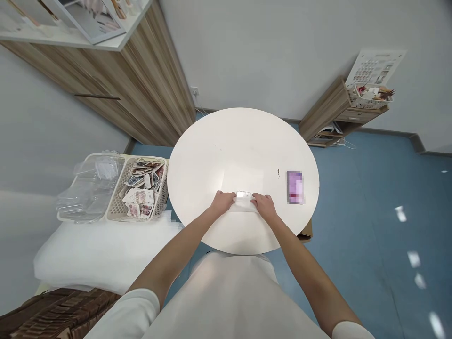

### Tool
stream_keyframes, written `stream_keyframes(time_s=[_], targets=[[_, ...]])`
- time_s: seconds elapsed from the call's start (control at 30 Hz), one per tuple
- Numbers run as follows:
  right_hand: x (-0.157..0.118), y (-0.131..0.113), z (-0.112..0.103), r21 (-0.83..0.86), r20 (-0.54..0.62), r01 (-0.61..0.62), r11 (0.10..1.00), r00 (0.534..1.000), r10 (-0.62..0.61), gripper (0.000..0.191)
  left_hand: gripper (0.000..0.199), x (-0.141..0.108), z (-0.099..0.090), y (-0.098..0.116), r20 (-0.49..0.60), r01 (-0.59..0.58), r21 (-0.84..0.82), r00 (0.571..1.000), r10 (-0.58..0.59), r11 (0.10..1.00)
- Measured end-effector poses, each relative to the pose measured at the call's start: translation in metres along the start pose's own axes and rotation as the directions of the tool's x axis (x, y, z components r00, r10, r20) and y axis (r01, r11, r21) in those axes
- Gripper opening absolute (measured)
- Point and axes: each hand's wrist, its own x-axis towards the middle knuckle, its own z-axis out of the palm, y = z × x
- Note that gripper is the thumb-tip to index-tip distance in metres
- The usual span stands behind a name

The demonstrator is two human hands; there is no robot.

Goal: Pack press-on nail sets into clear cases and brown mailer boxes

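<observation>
On the round white table [243, 141], near its front, lies a small clear plastic box [243, 193] with a translucent white foam sheet [243, 204] at its near side. My left hand [223, 201] is closed at the left end of the sheet, fingers pinched beside the box. From the right, my right hand [264, 205] pinches the other end in the same way. The fingertips partly hide the sheet's edges. Further right on the table rests a purple rectangular item [295, 187], blurred out, apart from both hands.
Left of the table, one basket holds clear plastic packaging [95, 183]; another perforated basket [115, 207] holds printed cards. Below them lies a stack of white foam sheets [102, 254] beside brown folded material [56, 310]. Wooden cabinets [141, 80] stand behind; a small shelf unit [328, 113] stands at right.
</observation>
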Motion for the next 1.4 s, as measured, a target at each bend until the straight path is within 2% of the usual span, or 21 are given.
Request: stream_keyframes(time_s=[0.13, 0.23, 0.37, 0.47, 0.53, 0.63, 0.73, 0.87, 1.0, 1.23, 1.4], targets=[[0.008, 0.002, 0.000, -0.025, -0.032, -0.060, 0.998, 0.998, 0.060, 0.022, 0.018, 0.013, -0.002, -0.003, -0.062, 0.007, 0.088, 0.998, -0.002, 0.996], [0.010, -0.001, 0.002, -0.082, -0.057, -0.073, 0.994, 0.996, 0.069, 0.027, 0.019, 0.018, 0.002, 0.000, -0.141, 0.002, 0.111, 0.990, 0.014, 0.994], [0.009, -0.009, 0.004, -0.124, -0.107, 0.014, 0.992, 0.994, -0.028, 0.031, 0.024, 0.022, 0.008, 0.006, -0.206, 0.042, 0.143, 0.978, -0.012, 0.989], [0.007, -0.014, 0.005, -0.076, -0.041, 0.108, 0.991, 0.993, -0.112, 0.021, 0.033, 0.021, 0.009, 0.010, -0.279, 0.039, 0.181, 0.960, 0.014, 0.983], [0.003, -0.017, 0.006, -0.030, 0.015, 0.118, 0.993, 0.993, -0.118, 0.017, 0.039, 0.016, 0.009, 0.012, -0.313, -0.013, 0.199, 0.947, 0.076, 0.980], [-0.002, -0.019, 0.010, 0.012, 0.064, 0.095, 0.995, 0.993, -0.096, 0.034, 0.039, 0.003, 0.012, 0.014, -0.249, -0.156, 0.200, 0.947, 0.204, 0.967], [-0.007, -0.020, 0.012, 0.037, 0.079, 0.090, 0.995, 0.993, -0.093, 0.036, 0.042, -0.011, 0.018, 0.016, -0.164, -0.228, 0.171, 0.953, 0.256, 0.958], [-0.014, -0.026, 0.015, 0.078, 0.099, 0.069, 0.995, 0.992, -0.077, 0.032, 0.055, -0.024, 0.025, 0.018, -0.101, -0.213, 0.148, 0.968, 0.229, 0.966], [-0.031, -0.039, 0.022, 0.117, 0.105, 0.047, 0.992, 0.993, -0.059, 0.036, 0.051, -0.042, 0.031, 0.017, -0.085, -0.214, 0.133, 0.970, 0.226, 0.968], [-0.078, -0.073, 0.039, 0.100, 0.070, 0.081, 0.992, 0.994, -0.088, 0.033, 0.050, -0.093, 0.051, 0.014, -0.085, -0.276, 0.171, 0.952, 0.294, 0.946], [-0.093, -0.087, 0.039, 0.052, 0.021, 0.001, 0.999, 1.000, -0.002, 0.031, 0.048, -0.102, 0.057, 0.013, -0.120, -0.280, 0.183, 0.945, 0.304, 0.942]])
